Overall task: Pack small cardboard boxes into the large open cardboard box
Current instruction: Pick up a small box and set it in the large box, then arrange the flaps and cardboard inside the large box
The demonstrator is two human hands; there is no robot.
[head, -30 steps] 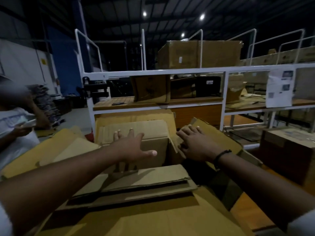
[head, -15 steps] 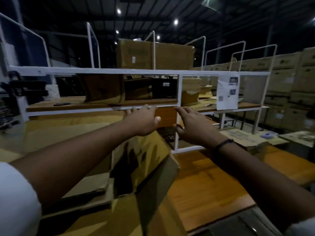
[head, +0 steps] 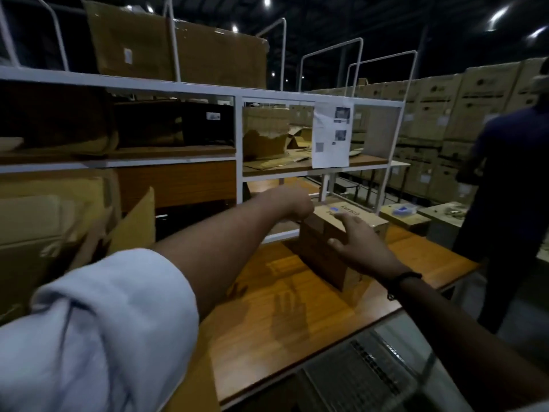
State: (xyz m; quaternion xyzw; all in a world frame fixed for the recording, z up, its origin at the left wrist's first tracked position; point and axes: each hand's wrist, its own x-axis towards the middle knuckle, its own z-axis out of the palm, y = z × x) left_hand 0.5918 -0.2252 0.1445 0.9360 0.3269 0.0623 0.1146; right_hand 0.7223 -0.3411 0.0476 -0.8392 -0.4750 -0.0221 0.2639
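pale blue sleeve (head: 98, 331) on left; black wristband (head: 404, 278) on right.

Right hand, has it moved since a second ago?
Yes. The right hand has gone rightward, from left of the white upright post to the small cardboard box on its right.

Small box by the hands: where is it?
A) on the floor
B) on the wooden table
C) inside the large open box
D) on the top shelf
B: the small box stands on the wooden table, to the right of the large open box, with the left hand and right hand at it.
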